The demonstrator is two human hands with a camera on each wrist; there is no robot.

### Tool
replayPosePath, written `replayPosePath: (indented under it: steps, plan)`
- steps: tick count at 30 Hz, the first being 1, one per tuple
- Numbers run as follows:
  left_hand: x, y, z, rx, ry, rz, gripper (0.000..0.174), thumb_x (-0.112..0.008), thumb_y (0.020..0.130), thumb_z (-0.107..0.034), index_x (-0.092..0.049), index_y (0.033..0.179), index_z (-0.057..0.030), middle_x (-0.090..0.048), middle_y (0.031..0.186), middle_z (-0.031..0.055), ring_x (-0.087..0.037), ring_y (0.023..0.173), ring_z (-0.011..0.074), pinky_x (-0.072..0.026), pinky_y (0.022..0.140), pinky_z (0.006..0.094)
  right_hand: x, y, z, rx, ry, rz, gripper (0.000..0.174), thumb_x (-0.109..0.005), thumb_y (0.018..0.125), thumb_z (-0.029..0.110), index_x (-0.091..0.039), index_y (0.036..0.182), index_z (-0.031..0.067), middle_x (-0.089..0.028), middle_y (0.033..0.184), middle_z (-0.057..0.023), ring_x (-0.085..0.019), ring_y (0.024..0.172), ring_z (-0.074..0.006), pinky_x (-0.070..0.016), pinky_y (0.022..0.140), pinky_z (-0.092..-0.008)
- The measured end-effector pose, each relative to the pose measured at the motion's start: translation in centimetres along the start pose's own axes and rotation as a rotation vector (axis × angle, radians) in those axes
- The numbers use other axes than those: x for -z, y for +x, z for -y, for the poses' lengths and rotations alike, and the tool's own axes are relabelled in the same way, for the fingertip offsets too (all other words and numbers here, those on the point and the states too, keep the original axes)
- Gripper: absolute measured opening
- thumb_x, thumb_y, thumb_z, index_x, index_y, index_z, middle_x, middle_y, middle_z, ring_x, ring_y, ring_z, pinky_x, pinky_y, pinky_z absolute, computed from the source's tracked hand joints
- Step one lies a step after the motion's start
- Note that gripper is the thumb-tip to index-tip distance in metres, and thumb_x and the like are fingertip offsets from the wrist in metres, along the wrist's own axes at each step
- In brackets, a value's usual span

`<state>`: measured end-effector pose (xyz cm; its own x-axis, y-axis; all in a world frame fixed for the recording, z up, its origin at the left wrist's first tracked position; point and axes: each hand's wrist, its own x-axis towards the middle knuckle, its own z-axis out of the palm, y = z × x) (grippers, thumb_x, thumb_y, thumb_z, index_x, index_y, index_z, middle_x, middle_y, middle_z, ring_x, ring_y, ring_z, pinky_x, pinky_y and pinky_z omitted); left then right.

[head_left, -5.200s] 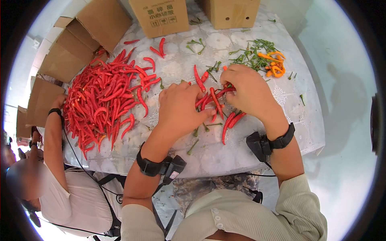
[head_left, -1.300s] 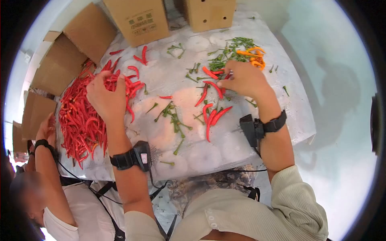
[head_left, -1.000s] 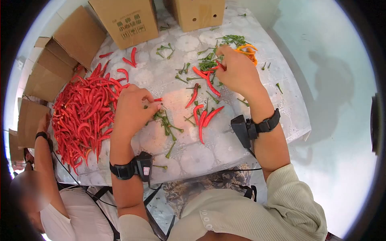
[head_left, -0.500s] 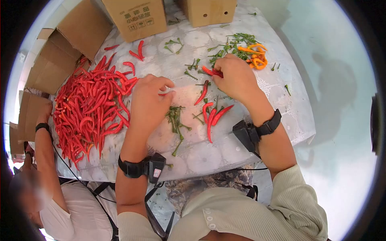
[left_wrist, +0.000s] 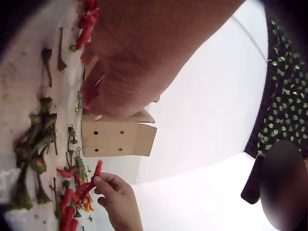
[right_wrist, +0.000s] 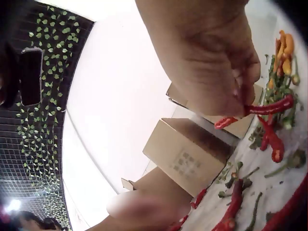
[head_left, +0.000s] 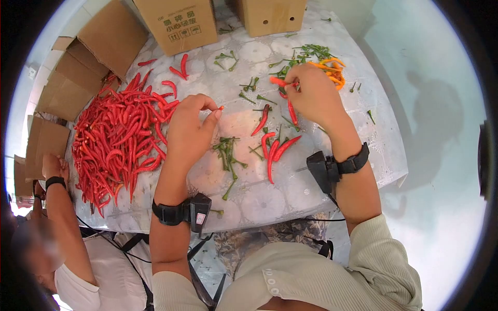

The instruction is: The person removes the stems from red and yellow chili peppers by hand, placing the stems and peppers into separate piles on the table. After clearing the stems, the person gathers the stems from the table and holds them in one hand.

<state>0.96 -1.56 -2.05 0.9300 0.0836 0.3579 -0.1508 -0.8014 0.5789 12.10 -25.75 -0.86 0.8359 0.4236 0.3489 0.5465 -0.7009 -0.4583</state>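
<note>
The left hand (head_left: pixel 189 129) has its thumb and forefinger brought together on a small red chilli end (head_left: pixel 221 108), most of it hidden by the fingers. The right hand (head_left: pixel 317 98) has its fingers curled in and pinches a red chilli (head_left: pixel 278 81) that juts out to their left; the right wrist view shows red on both sides of the grip, and whether that is one chilli or two cannot be told. To the left of the left fingers, just beside the back of that hand, spreads a large pile of red chillies (head_left: pixel 119 135). Nearer the body from those fingers lies a cluster of green stems (head_left: pixel 225 153) on the worktop (head_left: pixel 259 194). Just below the right fingers, on the near side, lies another red chilli (head_left: pixel 291 112); left of it and nearer is a dark red chilli (head_left: pixel 262 120), and nearer again a group of three chillies (head_left: pixel 272 155). Beyond the right fingers is a heap of stems (head_left: pixel 311 52), with orange chillies (head_left: pixel 338 75) to their right. A printed carton (head_left: pixel 181 31) stands well beyond the left fingers.
</note>
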Motion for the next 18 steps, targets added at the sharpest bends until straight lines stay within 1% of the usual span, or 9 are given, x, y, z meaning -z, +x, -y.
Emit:
replayPosePath:
  steps: [1,4,7,10,13,16,18]
  plan:
    - [0.0,0.0,-0.2,0.019,-0.051,0.003,0.016,-0.069,0.080,-0.008,-0.060,0.091,-0.0010,-0.062,0.088,0.0089,-0.061,0.087,0.0219,-0.0465,0.081,0.0327,0.2,0.0,-0.2,-0.002,0.041,-0.037,0.011,-0.064,0.080,0.007,-0.063,0.088,0.0003,-0.065,0.090,-0.0154,-0.063,0.083,-0.0307,-0.0500,0.073,-0.0388]
    - [0.2,0.1,-1.0,0.111,-0.215,0.039,0.014,-0.067,0.082,-0.006,-0.059,0.092,-0.0008,-0.063,0.088,0.0061,-0.062,0.085,0.0162,-0.0469,0.080,0.0292,1.0,0.2,-0.7,-0.066,0.027,-0.063,0.011,-0.063,0.081,0.003,-0.063,0.092,0.0004,-0.066,0.089,-0.0143,-0.064,0.081,-0.0290,-0.0498,0.071,-0.0368]
    - [0.1,0.0,-1.4,0.121,-0.281,0.009,0.013,-0.067,0.082,-0.005,-0.061,0.093,-0.0011,-0.063,0.086,0.0042,-0.061,0.083,0.0132,-0.0474,0.079,0.0279,0.9,0.0,-1.3,-0.009,-0.028,-0.025,0.013,-0.063,0.081,0.001,-0.064,0.094,0.0011,-0.066,0.088,-0.0133,-0.064,0.081,-0.0277,-0.0499,0.071,-0.0357]
    - [0.4,-0.1,-2.2,0.091,-0.260,0.093,0.017,-0.068,0.082,-0.006,-0.061,0.096,-0.0006,-0.064,0.087,0.0050,-0.061,0.084,0.0131,-0.0477,0.079,0.0276,0.9,0.1,-0.9,0.031,0.013,0.097,0.016,-0.067,0.079,0.004,-0.065,0.095,0.0018,-0.065,0.087,-0.0128,-0.064,0.080,-0.0270,-0.0499,0.071,-0.0355]
    - [0.2,-0.3,-2.9,0.039,-0.311,0.165,0.020,-0.070,0.080,-0.007,-0.062,0.098,-0.0006,-0.064,0.088,0.0060,-0.061,0.084,0.0140,-0.0478,0.079,0.0278,1.1,-0.2,0.0,-0.020,-0.047,0.176,0.020,-0.070,0.078,0.009,-0.065,0.096,0.0028,-0.065,0.086,-0.0121,-0.064,0.082,-0.0277,-0.0497,0.072,-0.0364]
    - [-0.3,-0.4,-2.8,0.014,-0.335,0.173,0.022,-0.071,0.079,-0.007,-0.062,0.098,-0.0005,-0.065,0.087,0.0065,-0.061,0.084,0.0148,-0.0479,0.079,0.0282,0.3,-0.7,-1.0,0.085,-0.100,0.121,0.021,-0.072,0.076,0.012,-0.065,0.094,0.0039,-0.064,0.085,-0.0119,-0.063,0.083,-0.0293,-0.0489,0.072,-0.0381]
    - [-0.3,-0.5,-2.6,-0.008,-0.324,0.153,0.022,-0.072,0.079,-0.008,-0.062,0.098,-0.0003,-0.065,0.087,0.0067,-0.061,0.084,0.0151,-0.0479,0.079,0.0284,-0.2,-0.5,-1.1,0.063,-0.123,0.186,0.020,-0.072,0.076,0.012,-0.064,0.093,0.0044,-0.064,0.085,-0.0121,-0.062,0.083,-0.0302,-0.0480,0.072,-0.0391]
